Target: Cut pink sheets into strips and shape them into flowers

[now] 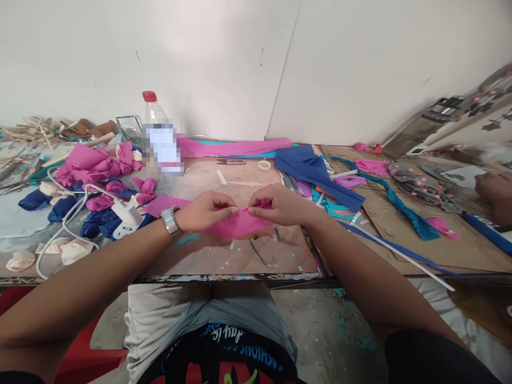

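A pink strip (240,226), of fabric or crepe paper, is stretched between my two hands just above the table. My left hand (206,209), with a metal watch (171,221) on the wrist, pinches the strip's upper edge between thumb and fingers. Close beside it, my right hand (280,205) pinches the same edge. The strip's left end trails out past my left wrist. Beyond my hands lie small thread snips (231,162) and a roll of tape (264,165).
Pink, blue and cream rolled flowers (94,170) crowd the left, with a white cable and power adapter (127,211). A bottle (154,109) and a phone (165,149) stand behind. Blue strips (320,176) lie right; another person's hand (494,189) is at far right.
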Action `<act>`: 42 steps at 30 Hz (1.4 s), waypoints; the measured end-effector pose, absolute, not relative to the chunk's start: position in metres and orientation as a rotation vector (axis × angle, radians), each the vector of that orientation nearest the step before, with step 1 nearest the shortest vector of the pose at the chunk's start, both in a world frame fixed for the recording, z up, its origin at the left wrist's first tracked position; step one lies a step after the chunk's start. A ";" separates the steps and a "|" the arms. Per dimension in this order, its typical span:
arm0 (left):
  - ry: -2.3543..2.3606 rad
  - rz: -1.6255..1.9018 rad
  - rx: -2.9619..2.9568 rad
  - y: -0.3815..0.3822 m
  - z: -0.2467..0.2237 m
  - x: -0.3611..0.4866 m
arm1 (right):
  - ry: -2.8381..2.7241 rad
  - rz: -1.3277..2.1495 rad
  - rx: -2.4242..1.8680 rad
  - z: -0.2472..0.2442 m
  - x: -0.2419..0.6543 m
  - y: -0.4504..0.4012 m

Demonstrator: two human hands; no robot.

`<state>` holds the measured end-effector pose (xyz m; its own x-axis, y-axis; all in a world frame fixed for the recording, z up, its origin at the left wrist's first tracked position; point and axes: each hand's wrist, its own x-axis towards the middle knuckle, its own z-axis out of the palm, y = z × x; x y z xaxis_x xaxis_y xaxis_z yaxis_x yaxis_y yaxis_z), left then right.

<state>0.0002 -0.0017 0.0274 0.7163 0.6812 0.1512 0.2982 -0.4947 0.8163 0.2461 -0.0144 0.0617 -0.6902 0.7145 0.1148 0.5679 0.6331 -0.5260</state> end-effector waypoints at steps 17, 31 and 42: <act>0.736 0.532 2.194 0.000 0.022 -0.002 | -2.568 0.580 -0.991 0.052 0.239 -0.014; 0.799 0.492 2.205 0.003 0.019 -0.002 | -2.602 0.492 -0.974 0.046 0.235 -0.013; 0.772 0.548 2.206 0.005 0.020 -0.004 | -2.625 0.413 -0.929 0.045 0.241 -0.009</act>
